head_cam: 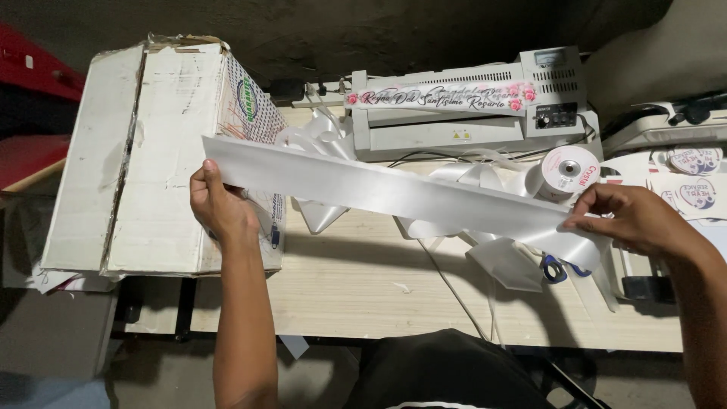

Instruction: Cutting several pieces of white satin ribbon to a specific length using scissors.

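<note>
Both hands — left hand [219,208], right hand [632,220] — pinch a white ribbon [394,193] taut beside a closed cardboard box [151,151].

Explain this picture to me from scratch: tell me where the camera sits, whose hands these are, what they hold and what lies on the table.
There is one view, from a camera worn on a person's head, looking down at that person's own two bare hands. No machine arm is involved. The left hand and the right hand stretch a wide white satin ribbon between them, each pinching one end. Below lies a pale wooden table. On it stand a worn white cardboard box, a grey laminating machine with a printed flowered strip lying on top, a ribbon spool, loose white ribbon loops and blue-handled scissors, partly hidden under ribbon.
</note>
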